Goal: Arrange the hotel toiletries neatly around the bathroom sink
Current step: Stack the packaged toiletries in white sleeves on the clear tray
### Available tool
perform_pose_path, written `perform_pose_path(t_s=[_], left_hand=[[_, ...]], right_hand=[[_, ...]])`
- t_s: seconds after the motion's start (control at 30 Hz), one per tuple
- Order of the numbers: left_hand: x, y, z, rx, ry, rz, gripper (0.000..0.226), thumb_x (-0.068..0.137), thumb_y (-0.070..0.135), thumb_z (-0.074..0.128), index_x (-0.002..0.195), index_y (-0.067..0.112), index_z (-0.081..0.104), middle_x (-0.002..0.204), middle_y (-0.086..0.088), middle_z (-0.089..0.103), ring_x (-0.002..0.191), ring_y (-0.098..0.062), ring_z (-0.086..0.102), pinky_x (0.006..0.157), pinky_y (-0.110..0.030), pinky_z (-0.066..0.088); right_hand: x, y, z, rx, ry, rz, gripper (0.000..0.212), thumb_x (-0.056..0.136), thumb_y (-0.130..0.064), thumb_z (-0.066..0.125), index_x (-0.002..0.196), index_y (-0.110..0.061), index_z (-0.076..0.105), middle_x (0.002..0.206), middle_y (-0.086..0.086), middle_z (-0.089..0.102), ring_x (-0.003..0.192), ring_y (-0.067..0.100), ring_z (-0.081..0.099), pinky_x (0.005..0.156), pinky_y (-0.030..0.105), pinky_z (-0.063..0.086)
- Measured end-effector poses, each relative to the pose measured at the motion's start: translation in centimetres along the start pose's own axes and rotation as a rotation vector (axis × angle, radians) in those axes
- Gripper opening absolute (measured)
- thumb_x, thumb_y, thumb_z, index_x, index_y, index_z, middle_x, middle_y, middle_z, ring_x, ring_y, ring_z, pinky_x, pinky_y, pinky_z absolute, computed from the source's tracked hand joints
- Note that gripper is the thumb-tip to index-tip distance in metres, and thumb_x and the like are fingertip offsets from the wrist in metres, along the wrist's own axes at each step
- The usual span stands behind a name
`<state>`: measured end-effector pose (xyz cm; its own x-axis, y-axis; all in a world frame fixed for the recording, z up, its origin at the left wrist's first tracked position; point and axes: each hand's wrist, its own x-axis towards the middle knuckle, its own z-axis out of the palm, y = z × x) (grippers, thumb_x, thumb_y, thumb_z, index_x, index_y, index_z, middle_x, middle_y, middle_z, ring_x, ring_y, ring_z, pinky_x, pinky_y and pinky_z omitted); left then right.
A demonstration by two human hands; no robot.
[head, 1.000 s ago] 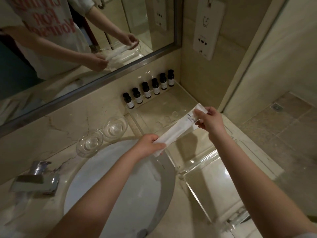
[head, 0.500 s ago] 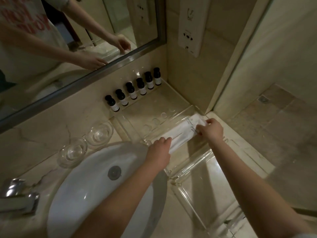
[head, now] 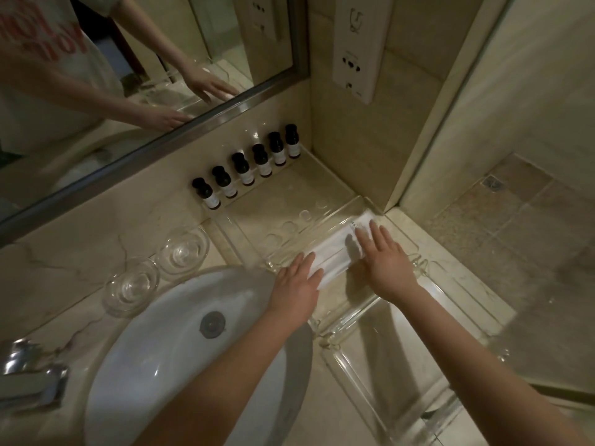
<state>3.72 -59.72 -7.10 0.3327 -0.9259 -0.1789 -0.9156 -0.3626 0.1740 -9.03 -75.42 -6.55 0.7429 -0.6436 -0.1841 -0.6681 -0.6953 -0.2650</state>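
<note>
Head view: both hands lay flat on a white sachet (head: 335, 255) in the clear acrylic tray (head: 322, 201) at the table's far right corner. Left hand (head: 297, 284) pressed the sachet's near-left end, fingers straight and spread, no grip closed around it. Right hand (head: 386, 257) covered the far-right half, palm down, fingers extended over the printed end, also not clasping, just resting on top. The sachet lay slantwise along the tray's near rim, flat on the tray floor.

Six dark bottles (head: 248, 169) with white labels stood upright in a row along the tray's back edge, against the wall below the mirror (head: 145, 75). Round indents in the tray floor between bottles and sachet held nothing.

Two clear glass dishes (head: 157, 268) sat side by side on the table, left of the tray, just behind the sink (head: 193, 349) rim. Faucet (head: 29, 375) was at the near left edge. A second clear tray (head: 386, 365) sat on the table nearer the camera, right of the sink, touching or nearly touching the first; couldn't tell which.

Mirror showed both arms reflected.
</note>
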Motion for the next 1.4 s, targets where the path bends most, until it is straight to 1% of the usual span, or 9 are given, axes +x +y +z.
perform_pose_path(t_s=[0.07,0.23,0.3,0.57,0.77,0.93,1.07,1.2,1.4], left_hand=[[0.1,0.4,0.4,-0.047,-0.008,-0.012,0.045,0.081,0.017,0.062,0.126,0.015,0.056,0.146,-0.013,0.042,0.138,-0.035,0.034,0.101,-0.050,0.039],[0.8,0.6,0.4,-0.020,-0.114,-0.088,0.051,0.094,0.013,0.038,0.144,0.019,0.030,0.159,-0.006,0.010,0.148,-0.024,0.002,0.113,-0.042,0.022],[0.9,0.6,0.2,0.011,-0.112,-0.107,0.053,0.094,0.012,0.037,0.145,0.020,0.026,0.159,-0.004,0.007,0.148,-0.023,-0.002,0.113,-0.042,0.020],[0.9,0.4,-0.2,0.052,-0.095,-0.157,0.049,0.094,0.015,0.041,0.141,0.020,0.030,0.158,-0.003,0.012,0.147,-0.025,0.007,0.113,-0.044,0.020],[0.6,0.1,-1.3,0.022,-0.163,-0.143,0.048,0.094,0.019,0.039,0.141,0.018,0.031,0.158,-0.005,0.012,0.147,-0.025,0.006,0.115,-0.045,0.016],[-1.8,-1.1,-3.5,-0.038,-0.077,-0.114,0.046,0.096,0.024,0.038,0.141,0.016,0.034,0.158,-0.006,0.014,0.147,-0.024,0.006,0.116,-0.043,0.016],[-6.9,-3.4,-5.5,-0.109,0.050,-0.158,0.044,0.094,0.022,0.041,0.137,0.017,0.043,0.155,-0.006,0.024,0.145,-0.024,0.015,0.114,-0.040,0.021],[-15.0,-6.5,-6.5,-0.140,0.115,-0.316,0.043,0.090,0.030,0.043,0.129,0.015,0.052,0.149,-0.006,0.037,0.140,-0.023,0.028,0.110,-0.035,0.027],[-29.6,-11.3,-5.7,-0.225,0.129,-0.615,0.051,0.086,0.039,0.040,0.129,0.015,0.054,0.145,-0.005,0.042,0.136,-0.023,0.034,0.110,-0.034,0.030]], right_hand=[[0.5,0.1,0.3,-0.013,-0.055,0.003,0.055,0.099,-0.036,0.031,0.150,-0.029,0.010,0.160,0.010,-0.001,0.147,0.031,0.001,0.117,0.047,0.015],[2.4,0.2,0.3,0.058,-0.076,-0.023,0.054,0.098,-0.026,0.036,0.149,-0.027,0.017,0.159,0.015,0.004,0.146,0.034,0.003,0.116,0.048,0.020],[2.8,0.2,0.3,0.060,-0.073,-0.038,0.054,0.098,-0.026,0.037,0.149,-0.027,0.018,0.159,0.014,0.005,0.146,0.034,0.003,0.116,0.046,0.021],[3.0,0.3,0.2,0.032,-0.047,-0.068,0.053,0.097,-0.028,0.040,0.148,-0.024,0.023,0.158,0.014,0.013,0.146,0.033,0.009,0.115,0.045,0.026],[2.6,-0.3,-0.5,-0.003,-0.062,-0.042,0.054,0.097,-0.033,0.039,0.148,-0.027,0.021,0.159,0.012,0.012,0.146,0.032,0.009,0.115,0.048,0.025],[0.5,-2.6,-1.7,-0.010,-0.034,-0.064,0.057,0.097,-0.036,0.040,0.149,-0.024,0.019,0.159,0.008,0.009,0.147,0.028,0.009,0.116,0.047,0.024],[-2.9,-7.5,-2.4,0.074,0.047,-0.172,0.055,0.091,-0.031,0.054,0.142,-0.016,0.037,0.152,0.015,0.030,0.141,0.034,0.026,0.110,0.049,0.033],[-6.8,-14.1,-1.8,0.151,0.082,-0.397,0.045,0.080,-0.019,0.065,0.122,-0.007,0.058,0.129,0.021,0.055,0.118,0.043,0.051,0.090,0.052,0.049],[-13.6,-25.9,1.9,0.167,-0.062,-0.650,0.044,0.086,-0.022,0.060,0.129,-0.013,0.053,0.135,0.012,0.052,0.123,0.033,0.047,0.097,0.043,0.043]])
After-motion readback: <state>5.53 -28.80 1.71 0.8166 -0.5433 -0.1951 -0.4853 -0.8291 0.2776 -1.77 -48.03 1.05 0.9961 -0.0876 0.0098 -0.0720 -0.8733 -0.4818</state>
